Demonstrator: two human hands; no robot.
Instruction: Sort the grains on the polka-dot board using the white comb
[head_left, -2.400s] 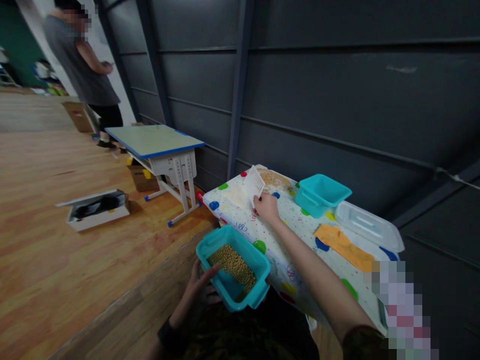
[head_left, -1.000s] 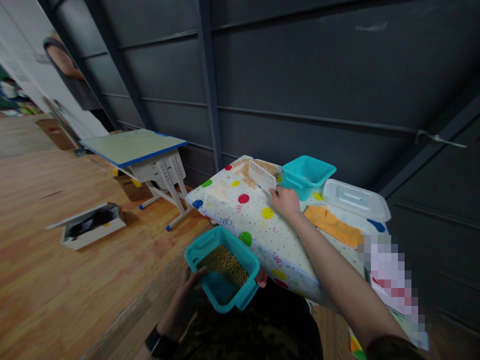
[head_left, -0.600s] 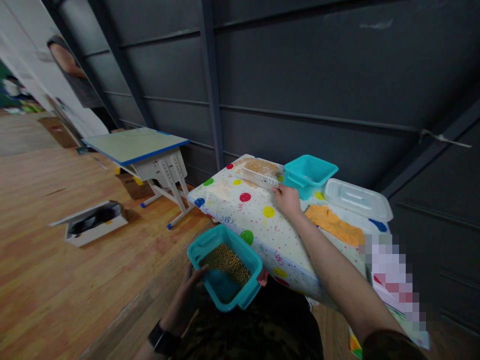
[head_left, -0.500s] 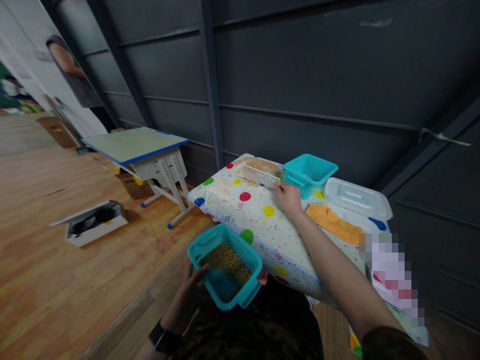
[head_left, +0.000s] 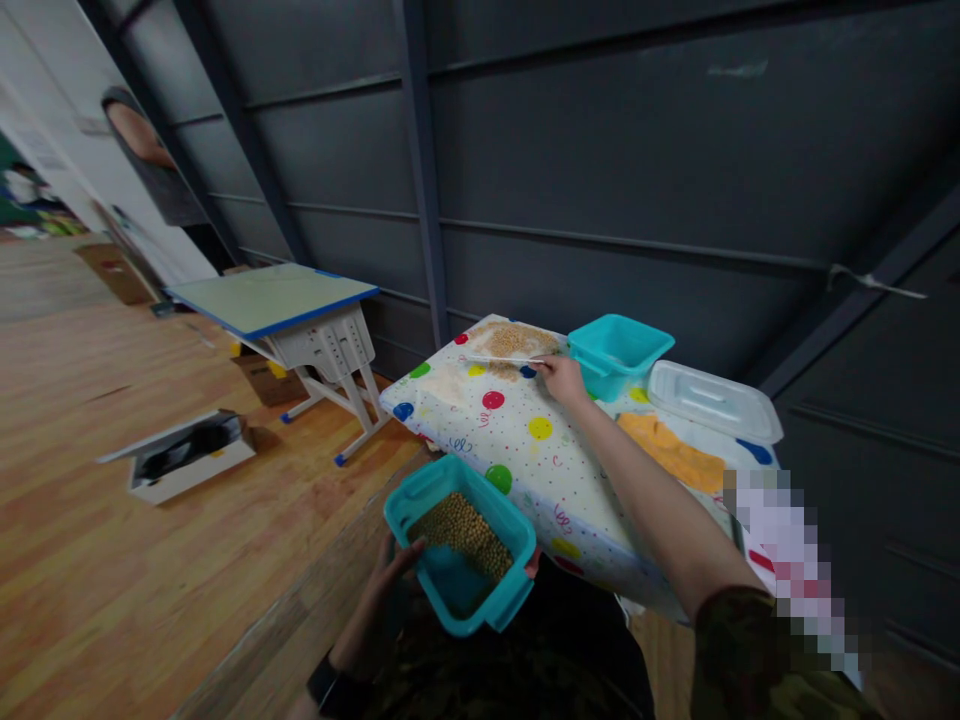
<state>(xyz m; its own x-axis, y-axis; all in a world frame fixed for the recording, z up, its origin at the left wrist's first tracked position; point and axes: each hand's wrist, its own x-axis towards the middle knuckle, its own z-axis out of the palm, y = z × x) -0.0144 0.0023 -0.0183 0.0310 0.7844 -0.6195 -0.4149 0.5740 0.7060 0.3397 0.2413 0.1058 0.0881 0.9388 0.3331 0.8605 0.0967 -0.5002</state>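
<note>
My left hand [head_left: 396, 575] grips a teal plastic basket [head_left: 505, 600] in front of my body, thumb over its near-left rim. Inside, round tan beans [head_left: 478, 532] lie heaped toward the far side, leaving part of the bottom bare. My right hand [head_left: 564, 380] reaches over the covered table, fingers closed on the end of a thin white plastic piece [head_left: 502, 359], seen edge-on. Just beyond that piece a spread of small tan grains [head_left: 521, 340] lies on the cloth. A second teal basket [head_left: 619, 345] stands right of my right hand.
A dotted tablecloth [head_left: 517, 430] covers the table. A clear lid [head_left: 712, 400] and an orange cloth [head_left: 667, 450] lie at its right. Behind rises a dark panel wall [head_left: 637, 150]. Leftward are a desk [head_left: 277, 295], an open white box [head_left: 195, 460] and a standing person [head_left: 154, 160].
The white piece has tipped from showing its slotted face to nearly edge-on, and my right hand has shifted slightly left. The held basket sits a little lower and further right in view.
</note>
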